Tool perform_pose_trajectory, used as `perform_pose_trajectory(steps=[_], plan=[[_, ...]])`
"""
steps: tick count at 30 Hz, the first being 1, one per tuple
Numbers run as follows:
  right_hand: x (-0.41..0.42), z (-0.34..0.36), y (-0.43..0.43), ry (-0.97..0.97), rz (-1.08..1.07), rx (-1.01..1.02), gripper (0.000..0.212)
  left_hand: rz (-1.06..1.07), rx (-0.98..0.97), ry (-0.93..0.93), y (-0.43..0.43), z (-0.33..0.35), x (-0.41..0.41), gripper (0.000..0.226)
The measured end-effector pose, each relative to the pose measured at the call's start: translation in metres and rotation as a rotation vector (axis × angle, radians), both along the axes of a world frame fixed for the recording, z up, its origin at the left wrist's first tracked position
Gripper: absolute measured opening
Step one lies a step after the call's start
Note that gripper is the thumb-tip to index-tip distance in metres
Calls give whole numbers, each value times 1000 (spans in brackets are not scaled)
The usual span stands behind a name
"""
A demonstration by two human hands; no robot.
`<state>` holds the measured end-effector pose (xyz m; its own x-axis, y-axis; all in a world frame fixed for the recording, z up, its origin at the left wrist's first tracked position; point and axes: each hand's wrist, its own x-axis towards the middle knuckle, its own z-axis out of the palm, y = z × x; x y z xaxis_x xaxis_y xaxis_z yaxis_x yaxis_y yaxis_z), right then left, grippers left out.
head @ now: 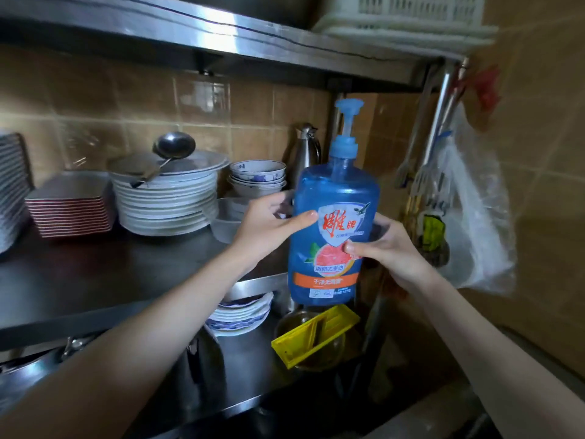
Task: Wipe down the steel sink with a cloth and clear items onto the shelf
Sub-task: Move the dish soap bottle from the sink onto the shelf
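A large blue dish-soap bottle (335, 198) with a pump top and a grapefruit label hangs upright in the air in front of the right end of the middle steel shelf (95, 280). My left hand (269, 223) grips its left side, thumb across the label. My right hand (386, 248) grips its right side lower down, thumb on the label. The bottle's base sits just above the shelf's front edge level. No cloth and no sink are in view.
On the middle shelf stand a stack of white plates (167, 198) with a ladle, red-edged trays (69, 204), bowls (258, 175), a clear tub (226, 223) and a steel flask (305, 150). Below lie plates (240, 315) and a yellow tray (316, 334). Utensils and a plastic bag (471, 223) hang at right.
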<state>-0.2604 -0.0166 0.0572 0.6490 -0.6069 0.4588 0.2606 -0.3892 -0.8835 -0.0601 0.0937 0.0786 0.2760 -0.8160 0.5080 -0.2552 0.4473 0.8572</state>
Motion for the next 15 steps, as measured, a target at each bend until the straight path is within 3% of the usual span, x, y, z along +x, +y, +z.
perform_pose_trajectory(steps=[15], plan=[[118, -12, -103, 73, 73, 25, 50, 182, 91, -22, -67, -16, 96, 34]])
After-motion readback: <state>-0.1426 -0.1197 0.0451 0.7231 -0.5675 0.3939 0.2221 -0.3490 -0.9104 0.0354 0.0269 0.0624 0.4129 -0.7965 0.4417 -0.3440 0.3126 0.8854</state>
